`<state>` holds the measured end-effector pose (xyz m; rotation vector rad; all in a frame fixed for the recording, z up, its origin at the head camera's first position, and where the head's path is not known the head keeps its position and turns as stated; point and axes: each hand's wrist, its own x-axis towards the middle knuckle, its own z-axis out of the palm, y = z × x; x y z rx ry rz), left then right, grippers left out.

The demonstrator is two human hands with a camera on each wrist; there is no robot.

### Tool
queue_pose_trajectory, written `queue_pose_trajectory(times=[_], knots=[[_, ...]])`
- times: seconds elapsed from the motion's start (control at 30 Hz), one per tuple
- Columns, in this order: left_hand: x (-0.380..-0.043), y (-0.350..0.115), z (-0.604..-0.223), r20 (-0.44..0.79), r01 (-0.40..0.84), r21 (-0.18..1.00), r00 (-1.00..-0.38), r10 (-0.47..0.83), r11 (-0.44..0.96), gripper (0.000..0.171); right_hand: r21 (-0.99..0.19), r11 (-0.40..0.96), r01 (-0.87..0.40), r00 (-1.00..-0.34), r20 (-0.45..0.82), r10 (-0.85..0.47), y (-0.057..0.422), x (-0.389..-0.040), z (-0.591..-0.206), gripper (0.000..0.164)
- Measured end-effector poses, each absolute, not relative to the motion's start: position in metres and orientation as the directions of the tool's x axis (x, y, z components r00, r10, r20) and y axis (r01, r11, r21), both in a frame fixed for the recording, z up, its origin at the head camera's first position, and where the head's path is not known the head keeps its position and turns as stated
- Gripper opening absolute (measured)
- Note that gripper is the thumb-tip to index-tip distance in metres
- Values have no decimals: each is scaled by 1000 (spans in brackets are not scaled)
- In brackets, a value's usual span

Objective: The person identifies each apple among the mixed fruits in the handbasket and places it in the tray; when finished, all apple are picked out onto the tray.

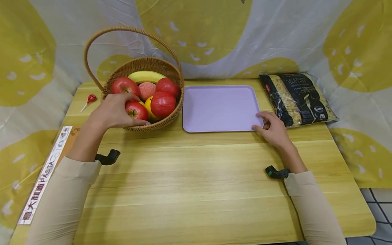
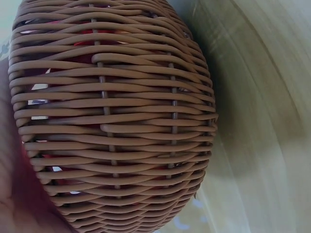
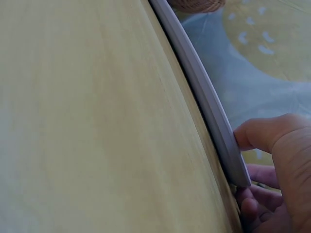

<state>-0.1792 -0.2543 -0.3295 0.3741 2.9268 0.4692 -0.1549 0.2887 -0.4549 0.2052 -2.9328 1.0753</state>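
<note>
At the front left of a wicker basket [image 1: 165, 123], my left hand [image 1: 114, 110] reaches over the rim and grips a red apple [image 1: 136, 111] between thumb and fingers. Around that apple lie more red apples [image 1: 125, 85], a banana [image 1: 147, 76], a pinkish round fruit [image 1: 147, 91] and yellow fruit [image 1: 149, 108]. The left wrist view is mostly filled by the basket's woven side [image 2: 121, 116], which hides the fingertips. My right hand [image 1: 271, 127] pinches the right edge of a flat lilac tray [image 1: 220, 109]; in the right wrist view the thumb lies over its rim [image 3: 209, 97].
A bag of penne pasta [image 1: 301, 98] lies right of the tray. Left of the basket is a red-wrapped lollipop [image 1: 91, 98]. A long pasta packet [image 1: 46, 173] lies along the left edge of the wooden table [image 1: 196, 183]. A patterned cloth [image 1: 214, 41] hangs behind.
</note>
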Motion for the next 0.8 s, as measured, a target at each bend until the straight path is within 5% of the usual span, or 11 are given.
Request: queue_pose_trajectory(times=[0.37, 0.8], knots=[[-174, -250, -321, -47, 123, 388, -987, 153, 913, 96, -677, 729, -102, -995, 53, -89, 289, -154, -458, 56], [-173, -248, -320, 119, 171, 576, -985, 125, 799, 75, -704, 702, -108, -994, 81, -72, 289, -155, -460, 52]])
